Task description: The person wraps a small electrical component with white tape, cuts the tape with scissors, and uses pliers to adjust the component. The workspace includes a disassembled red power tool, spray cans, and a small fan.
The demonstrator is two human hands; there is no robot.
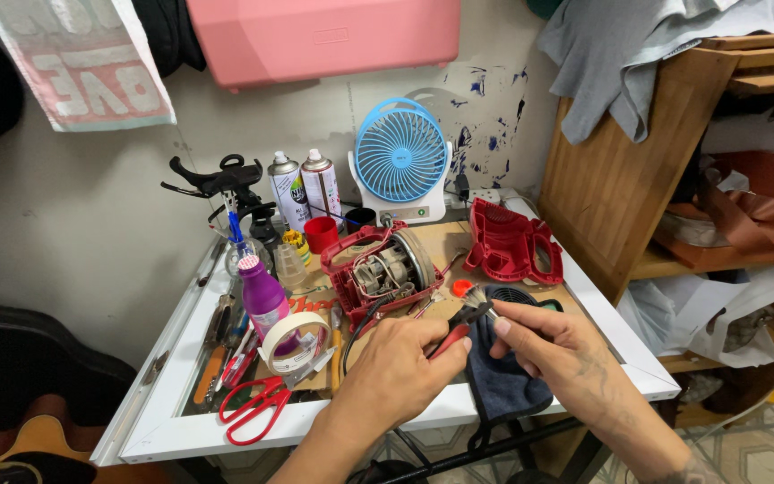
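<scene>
- Centre of the frame, lower half: the left hand (402, 358) is closed around the red handles of a pair of pliers (460, 324), fingers curled fully over the grips.
- Pliers' dark jaws point right and meet a bundle of fine wire strands (480, 302); whether the jaws pinch the strands cannot be told.
- Right hand (555, 342), just right of centre, pinches the wire strands between thumb and forefinger, its other fingers loosely bent.
- Both hands hover above the lower edge of a white-framed work table (172, 421), close together, fingertips almost touching.
- Directly under the right hand a dark blue cloth (503, 385) hangs over the table's front edge.
- Above the hands, at mid-frame, an opened red motor housing (378, 269) lies with its windings and metal parts exposed; a black cable runs from it toward the left hand.
- Right of it lies the detached red housing cover (511, 240), inner side up.
- At the back of the table stands a blue and white desk fan (401, 159), with two spray cans (306, 186) to its left.
- Lower left of the table: red-handled scissors (257, 408), a roll of masking tape (296, 341) and a purple bottle (263, 296) standing just behind the roll.
- Right edge of the frame: a wooden shelf unit (620, 179) draped with grey fabric.
</scene>
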